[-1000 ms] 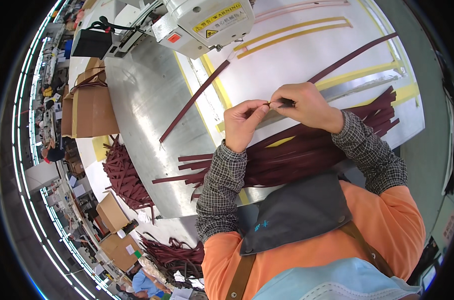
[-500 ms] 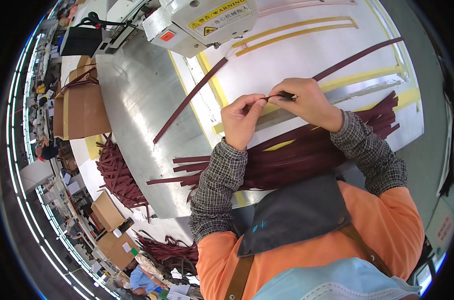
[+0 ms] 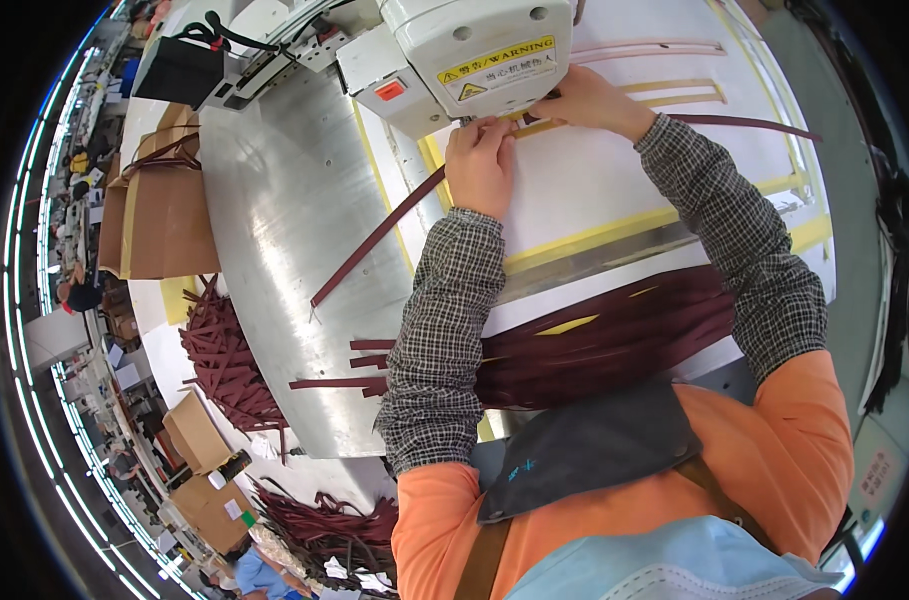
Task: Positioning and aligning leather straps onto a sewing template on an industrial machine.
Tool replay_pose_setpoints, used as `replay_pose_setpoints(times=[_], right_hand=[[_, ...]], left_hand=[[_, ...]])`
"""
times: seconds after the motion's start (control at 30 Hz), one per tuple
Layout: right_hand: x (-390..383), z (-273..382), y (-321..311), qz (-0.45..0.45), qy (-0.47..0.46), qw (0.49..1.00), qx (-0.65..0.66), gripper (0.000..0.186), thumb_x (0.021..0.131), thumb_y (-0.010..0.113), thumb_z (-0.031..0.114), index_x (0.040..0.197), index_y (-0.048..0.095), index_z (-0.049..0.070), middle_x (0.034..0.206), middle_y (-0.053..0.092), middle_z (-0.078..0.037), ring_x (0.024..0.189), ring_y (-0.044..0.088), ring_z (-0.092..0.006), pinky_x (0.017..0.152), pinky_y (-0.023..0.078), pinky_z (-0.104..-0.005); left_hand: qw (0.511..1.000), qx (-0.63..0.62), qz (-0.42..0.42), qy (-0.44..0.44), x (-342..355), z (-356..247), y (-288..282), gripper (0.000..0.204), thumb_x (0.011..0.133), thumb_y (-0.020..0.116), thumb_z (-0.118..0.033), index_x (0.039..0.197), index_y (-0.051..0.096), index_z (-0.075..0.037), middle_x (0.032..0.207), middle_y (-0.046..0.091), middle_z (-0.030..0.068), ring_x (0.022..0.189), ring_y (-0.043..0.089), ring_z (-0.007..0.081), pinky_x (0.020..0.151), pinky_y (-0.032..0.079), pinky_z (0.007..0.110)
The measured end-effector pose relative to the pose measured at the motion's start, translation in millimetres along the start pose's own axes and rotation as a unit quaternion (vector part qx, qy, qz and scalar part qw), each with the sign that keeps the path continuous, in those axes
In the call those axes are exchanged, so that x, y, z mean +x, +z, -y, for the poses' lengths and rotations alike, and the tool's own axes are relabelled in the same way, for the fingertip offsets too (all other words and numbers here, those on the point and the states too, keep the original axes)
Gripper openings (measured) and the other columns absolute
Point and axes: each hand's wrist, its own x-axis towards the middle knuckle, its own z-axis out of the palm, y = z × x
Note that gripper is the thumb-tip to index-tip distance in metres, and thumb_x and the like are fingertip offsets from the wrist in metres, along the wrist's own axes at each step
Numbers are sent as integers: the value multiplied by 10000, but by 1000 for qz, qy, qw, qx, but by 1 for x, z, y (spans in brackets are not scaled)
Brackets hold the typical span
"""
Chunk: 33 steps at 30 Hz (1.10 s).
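Slanting up from the metal plate (image 3: 274, 250), a maroon strip (image 3: 379, 238) reaches the left hand (image 3: 482, 168), fingers bent beside the white machine head (image 3: 474, 35), grip unclear; the right hand (image 3: 599, 105), partly hidden there, can't be judged either, a maroon length (image 3: 744, 122) trailing rightward.

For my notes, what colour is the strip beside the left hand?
The strip by the left hand is dark maroon, clearest in the head view.
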Motion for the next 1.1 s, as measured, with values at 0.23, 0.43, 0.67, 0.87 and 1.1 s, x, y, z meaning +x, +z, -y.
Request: replay_pose_setpoints(times=[0.23,0.43,0.67,0.87,1.1], right_hand=[[9,-4,1,35,37,999,17,297,803,700,282,792,743,-11,635,673,-85,580,648,-188,572,514,-331],[11,1,1,61,71,994,54,297,804,701,284,861,751,-4,641,659,-66,574,629,-170,577,508,-319],[3,9,10,22,21,999,-15,321,805,718,328,829,731,8,678,682,-130,640,669,-287,643,531,-405],[-2,-8,18,-61,-60,985,-151,359,824,736,366,938,755,27,812,721,-190,807,709,-393,741,567,-492],[-9,14,13,-37,-16,972,-230,367,866,750,355,1119,760,89,925,750,-183,865,711,-395,763,564,-485]], left_hand=[[1000,-6,-8,4,-3,4,5,189,869,750,-77,1054,788,-95,1093,715,85,958,659,296,849,557,431],[1000,-9,-8,3,-5,3,5,184,871,744,-70,1047,788,-97,1094,712,84,951,661,301,846,557,432],[1000,-2,-13,6,-7,7,3,181,875,742,-75,1047,789,-108,1108,706,90,959,663,304,848,561,433],[1000,5,13,10,-3,5,8,227,860,746,-79,1076,792,-131,1145,695,78,978,664,285,857,552,431],[986,137,36,86,-8,4,5,298,851,731,-123,1142,776,-166,1190,675,57,1037,653,279,826,518,440]])
